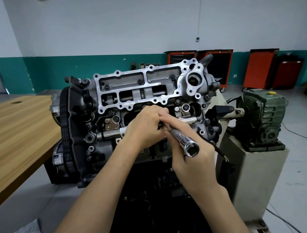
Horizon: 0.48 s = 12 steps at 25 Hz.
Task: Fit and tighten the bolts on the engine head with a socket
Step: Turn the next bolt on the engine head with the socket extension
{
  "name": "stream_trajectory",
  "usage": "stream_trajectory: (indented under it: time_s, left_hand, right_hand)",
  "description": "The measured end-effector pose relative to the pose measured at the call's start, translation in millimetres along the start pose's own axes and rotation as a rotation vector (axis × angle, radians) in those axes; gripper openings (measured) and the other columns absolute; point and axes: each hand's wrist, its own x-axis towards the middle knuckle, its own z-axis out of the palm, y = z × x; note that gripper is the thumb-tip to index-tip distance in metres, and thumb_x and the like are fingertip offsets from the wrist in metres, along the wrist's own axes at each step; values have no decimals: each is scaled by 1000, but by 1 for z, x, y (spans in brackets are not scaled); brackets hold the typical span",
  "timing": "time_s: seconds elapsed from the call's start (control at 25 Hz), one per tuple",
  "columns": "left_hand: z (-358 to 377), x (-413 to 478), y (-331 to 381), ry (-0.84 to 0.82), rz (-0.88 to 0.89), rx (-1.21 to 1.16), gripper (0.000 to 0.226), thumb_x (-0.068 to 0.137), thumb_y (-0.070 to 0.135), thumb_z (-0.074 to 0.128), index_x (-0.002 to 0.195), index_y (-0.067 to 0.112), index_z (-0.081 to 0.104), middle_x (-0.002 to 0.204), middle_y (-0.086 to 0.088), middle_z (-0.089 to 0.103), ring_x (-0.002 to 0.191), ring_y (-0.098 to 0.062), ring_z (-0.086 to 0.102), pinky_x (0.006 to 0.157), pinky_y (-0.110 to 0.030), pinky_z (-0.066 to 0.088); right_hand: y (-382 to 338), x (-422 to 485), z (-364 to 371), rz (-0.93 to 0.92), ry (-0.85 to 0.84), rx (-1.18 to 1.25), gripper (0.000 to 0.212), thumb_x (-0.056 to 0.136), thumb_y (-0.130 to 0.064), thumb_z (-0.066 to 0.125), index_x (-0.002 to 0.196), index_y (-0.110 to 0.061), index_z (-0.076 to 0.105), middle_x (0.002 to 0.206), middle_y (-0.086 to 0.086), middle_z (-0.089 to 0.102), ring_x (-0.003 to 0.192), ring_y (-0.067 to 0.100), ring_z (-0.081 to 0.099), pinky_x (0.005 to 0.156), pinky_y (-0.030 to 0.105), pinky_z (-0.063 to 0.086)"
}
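The socket (pixel 183 139) is a long chrome deep type. It lies slanted over the middle-front of the engine head (pixel 122 79), with its open square drive end toward the camera and its working end hidden among the fingertips. It's prob. rigid steel, light enough for one hand, but polished and likely oily, so it'll tend to slip and roll. Best taken round the barrel near the working end, thumb opposed, for starting threads; the drive end should be left free for a ratchet or ext. The right hand (pixel 195 164) holds it that way — barrel across the web of the thumb, fingers curled along the far part. The left hand (pixel 143 128) meets it at the tip with fingers bent down and close together. Whether they pinch a bolt or just steady the socket's mouth, I can't tell — the tips are hidden. Several bolts (pixel 140 81) already sit in the pale cam-carrier frame further back. They're small, hard and easy to drop into the open cavities, so finger-start first, I'd say, to avoid cross-threading in what looks like aluminium. The head itself is heavy and fixed on its stand, so it won't shift under torque. A timing belt (pixel 65 128) runs down its left end. A wooden table (pixel 14 130) stands to the left, a green gearbox (pixel 262 116) to the right, and red tool carts (pixel 259 68) sit along the back wall.
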Motion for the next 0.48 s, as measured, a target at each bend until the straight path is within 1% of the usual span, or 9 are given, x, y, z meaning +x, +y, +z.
stream_trajectory:
  time_s: [0.04,0.08,0.16,0.2,0.24,0.32,0.36,0.4,0.48]
  left_hand:
    - [0,1,0,-11,-3,10,6,83,17,53,83,12,53,83,6,52,82,-10,39,69,-12,27]
    - [0,1,0,-28,5,30,7,83,18,53,85,11,53,85,3,53,84,-12,41,67,-16,25]
    - [1,2,1,-52,24,68,10,82,19,54,88,10,54,88,3,53,87,-16,43,68,-19,22]
    - [1,1,1,-48,24,60,10,82,19,55,88,11,54,87,5,51,87,-16,43,67,-18,22]
    - [1,1,0,-36,9,33,9,81,18,55,89,13,55,87,8,48,85,-13,42,66,-16,25]
    - [0,0,1,-17,-31,-11,9,78,15,53,87,15,55,85,12,47,80,-6,38,68,-5,29]
    - [0,0,1,-18,-30,-7,8,78,14,53,85,14,54,83,11,48,80,-7,39,67,-5,28]
    - [0,0,1,-22,-17,3,6,79,15,53,84,13,53,83,9,49,81,-10,40,66,-11,27]
    - [0,1,1,-39,4,30,7,81,17,54,85,11,52,85,5,50,84,-13,40,64,-19,22]
  right_hand:
    - [2,2,-1,-7,-6,-19,30,80,16,68,109,6,67,108,8,70,99,13,66,89,21,51]
    - [5,4,-3,-4,15,-43,29,78,13,72,105,4,69,102,8,72,91,14,67,83,21,53]
    - [7,6,-7,23,81,-54,24,77,-2,79,100,0,71,87,8,73,72,21,68,67,24,53]
    - [6,6,-7,33,95,-38,24,79,-7,78,100,0,71,86,8,73,70,23,68,65,25,52]
    - [4,4,-5,36,85,-20,23,82,-6,75,103,1,69,92,8,73,76,23,69,71,24,53]
    - [0,2,-1,21,17,9,27,84,10,67,111,6,65,108,10,70,98,16,67,89,21,52]
    - [0,2,0,9,-6,5,29,83,14,65,111,7,65,109,10,69,99,14,66,90,22,51]
    - [3,4,-2,7,-1,-12,28,81,14,67,108,6,67,104,10,71,94,15,67,85,24,54]
    - [6,6,-7,31,68,-41,23,78,2,77,100,0,71,85,10,73,71,24,68,65,30,53]
